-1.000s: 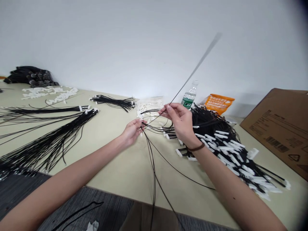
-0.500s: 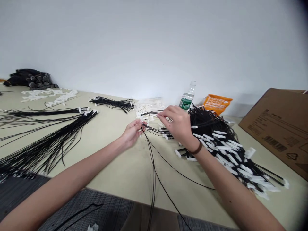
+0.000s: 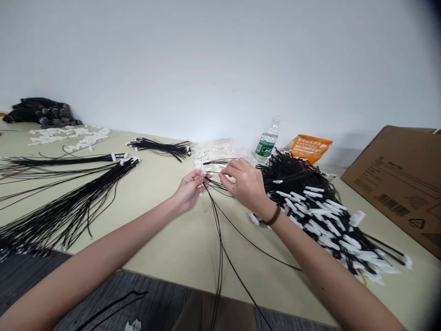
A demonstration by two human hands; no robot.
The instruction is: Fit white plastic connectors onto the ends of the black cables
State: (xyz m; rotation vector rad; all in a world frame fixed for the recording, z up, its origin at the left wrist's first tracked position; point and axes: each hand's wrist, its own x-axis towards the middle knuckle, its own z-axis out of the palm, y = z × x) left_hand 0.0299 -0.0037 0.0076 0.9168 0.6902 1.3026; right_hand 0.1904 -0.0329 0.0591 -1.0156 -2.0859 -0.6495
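My left hand [image 3: 189, 188] is closed, pinching the gathered ends of several thin black cables [image 3: 219, 234] above the table. From that grip the cables hang down over the table's front edge, and others run off to the right. My right hand [image 3: 243, 181] pinches a thin black cable just right of the left fingertips. White plastic connectors [image 3: 200, 166] lie just behind the left fingers. A heap of black cables with white connector ends [image 3: 320, 211] lies to the right, partly behind my right wrist.
A water bottle [image 3: 267, 140] and an orange packet [image 3: 311, 148] stand by the wall. At right is a cardboard box [image 3: 396, 184]. Cable bundles [image 3: 93, 197] lie on the left, white connector pieces [image 3: 74, 137] behind them. A clear bag of white parts [image 3: 220, 148] sits mid-back.
My right hand has moved left and slightly down, closer to my left hand. The left hand keeps its grip on the cables, almost unmoved.
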